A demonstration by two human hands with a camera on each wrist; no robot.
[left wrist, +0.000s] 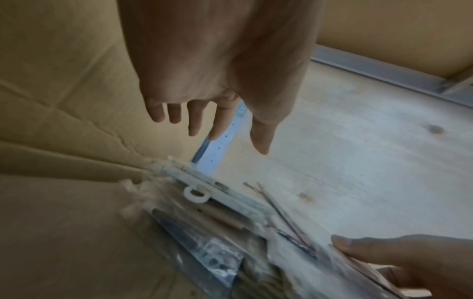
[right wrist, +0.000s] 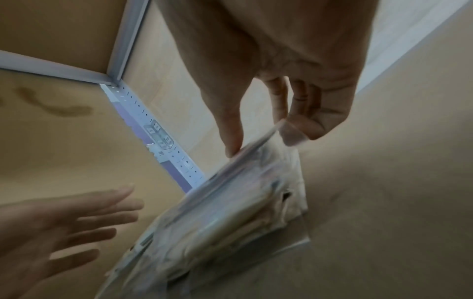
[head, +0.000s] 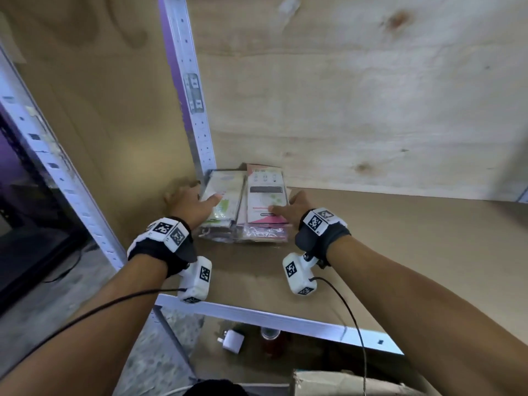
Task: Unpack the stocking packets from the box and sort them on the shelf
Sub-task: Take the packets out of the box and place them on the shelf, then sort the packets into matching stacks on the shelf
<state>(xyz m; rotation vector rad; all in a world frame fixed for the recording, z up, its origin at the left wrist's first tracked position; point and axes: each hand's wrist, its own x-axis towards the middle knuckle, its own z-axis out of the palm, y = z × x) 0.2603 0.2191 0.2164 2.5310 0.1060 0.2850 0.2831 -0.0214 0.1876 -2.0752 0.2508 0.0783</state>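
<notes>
**Two hands square up the packet stacks in the shelf corner**

Two low stacks of flat, clear-wrapped stocking packets [head: 245,207] with printed card inserts lie side by side on the brown board shelf [head: 385,238], pushed into the back left corner against the white perforated steel upright [head: 197,115].

At the left stack, the left hand [head: 190,205] reaches in palm down with its fingers straight and spread; the thumb lies across the top packet while the other fingers extend past the stack's left edge. The left wrist view shows those fingers loose and apart, holding nothing.

At the right stack, the right hand [head: 295,205] rests at the near right edge. The right wrist view shows its thumb laid on the top packet and its fingers bent down the stack's side, a light pinch on the edge of the stocking packets. Both forearms stretch forward and roughly level over the shelf front.

Below the shelf, at the bottom of the head view, the open brown cardboard box [head: 343,381] is partly visible.

These packets look light, thin and floppy, stiffened only by the card, and the glossy film probably slides easily, so a stack may fan out if nudged. Taking hold across the stiffer long edges, thumb above and fingers below, seems safest.
</notes>
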